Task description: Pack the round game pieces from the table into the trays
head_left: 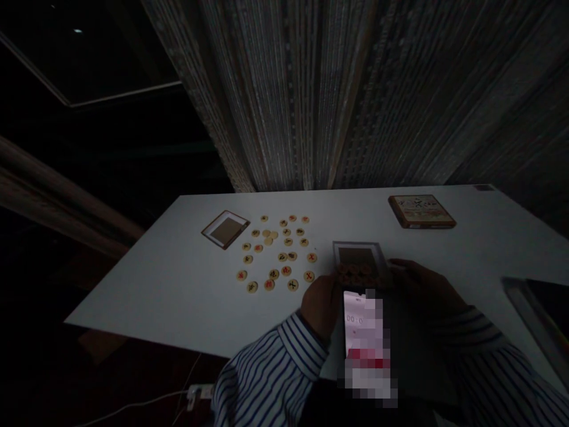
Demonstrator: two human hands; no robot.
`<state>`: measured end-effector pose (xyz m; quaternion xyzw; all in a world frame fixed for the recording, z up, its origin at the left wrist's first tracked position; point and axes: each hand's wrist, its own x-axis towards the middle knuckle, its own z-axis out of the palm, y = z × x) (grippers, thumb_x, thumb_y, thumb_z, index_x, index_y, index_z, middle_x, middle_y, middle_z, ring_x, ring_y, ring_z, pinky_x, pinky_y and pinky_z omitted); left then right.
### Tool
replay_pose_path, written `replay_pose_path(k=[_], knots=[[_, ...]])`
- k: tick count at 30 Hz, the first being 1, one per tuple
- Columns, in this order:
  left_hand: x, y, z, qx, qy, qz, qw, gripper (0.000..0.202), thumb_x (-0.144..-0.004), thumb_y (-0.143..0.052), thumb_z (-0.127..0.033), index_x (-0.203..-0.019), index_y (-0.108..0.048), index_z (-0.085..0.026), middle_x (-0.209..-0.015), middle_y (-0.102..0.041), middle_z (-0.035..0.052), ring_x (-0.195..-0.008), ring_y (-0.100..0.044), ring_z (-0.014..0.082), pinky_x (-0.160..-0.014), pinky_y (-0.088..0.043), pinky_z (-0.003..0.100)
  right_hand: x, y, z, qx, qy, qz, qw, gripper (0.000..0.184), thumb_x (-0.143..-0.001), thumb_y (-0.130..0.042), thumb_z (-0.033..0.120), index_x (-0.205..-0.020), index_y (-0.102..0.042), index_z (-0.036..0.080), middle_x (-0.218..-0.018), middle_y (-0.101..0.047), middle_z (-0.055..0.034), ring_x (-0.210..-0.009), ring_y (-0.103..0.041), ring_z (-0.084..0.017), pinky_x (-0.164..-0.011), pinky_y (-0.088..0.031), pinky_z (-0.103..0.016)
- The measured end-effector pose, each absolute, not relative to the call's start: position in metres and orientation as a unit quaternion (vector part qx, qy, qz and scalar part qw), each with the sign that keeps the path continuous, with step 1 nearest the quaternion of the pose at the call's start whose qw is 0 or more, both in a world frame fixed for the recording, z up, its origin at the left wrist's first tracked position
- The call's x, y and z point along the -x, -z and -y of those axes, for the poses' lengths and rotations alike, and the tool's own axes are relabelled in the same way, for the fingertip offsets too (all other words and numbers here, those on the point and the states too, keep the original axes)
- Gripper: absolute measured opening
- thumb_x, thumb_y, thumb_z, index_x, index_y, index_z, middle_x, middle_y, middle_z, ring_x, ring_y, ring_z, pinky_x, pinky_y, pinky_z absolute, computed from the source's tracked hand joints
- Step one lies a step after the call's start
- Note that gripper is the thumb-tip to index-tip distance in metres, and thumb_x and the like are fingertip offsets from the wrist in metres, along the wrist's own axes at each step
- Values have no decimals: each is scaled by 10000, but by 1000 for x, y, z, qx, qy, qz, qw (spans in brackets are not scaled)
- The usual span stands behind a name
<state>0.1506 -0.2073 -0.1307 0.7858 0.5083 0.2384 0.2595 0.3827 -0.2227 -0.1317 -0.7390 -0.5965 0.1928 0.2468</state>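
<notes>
Two hands, left hand (320, 305) and right hand (424, 283), flank the shallow grey cardboard tray (379, 252) just beyond them; grip: cannot tell; a nudge in this dimness could spill its reddish round wooden discs (353, 271).

I read the table (178, 296) as plain white. On it, the round pieces (275, 255) are beige with red or black marks. At its far right, the box (421, 211) is orange-brown with a pale patterned top. The sleeves (271, 367) at its near edge carry blue-and-white stripes.
</notes>
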Motion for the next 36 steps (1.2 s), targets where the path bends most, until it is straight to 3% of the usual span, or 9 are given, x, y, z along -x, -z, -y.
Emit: replay_pose_path(k=[12,29,36], knots=[[-147,139,209,-776,-270,-504,268,306,-827,-436,-189,-1106,-562,-170,-1017,-654,68,-934,-600,182,-816,-484,317,-372,138,231,736,-133,592,299,348,-806,-380,388,-977,-625,209,-807,-703,-39,-780,-650,-209,-682,-517,-333],[-146,140,209,-781,-280,-500,250,291,-816,-445,-171,-1078,-569,-159,-993,-660,79,-905,-611,182,-800,-497,333,-373,141,231,731,-142,594,304,337,-796,-401,379,-968,-629,200,-841,-701,-45,-806,-646,-212,-709,-512,-356],[-145,138,211,-772,-298,-498,260,264,-806,-452,-158,-1031,-589,-163,-951,-662,63,-866,-611,164,-767,-496,287,-376,140,230,733,-146,589,306,331,-783,-404,400,-929,-639,218,-834,-699,-38,-814,-641,-220,-708,-507,-347]])
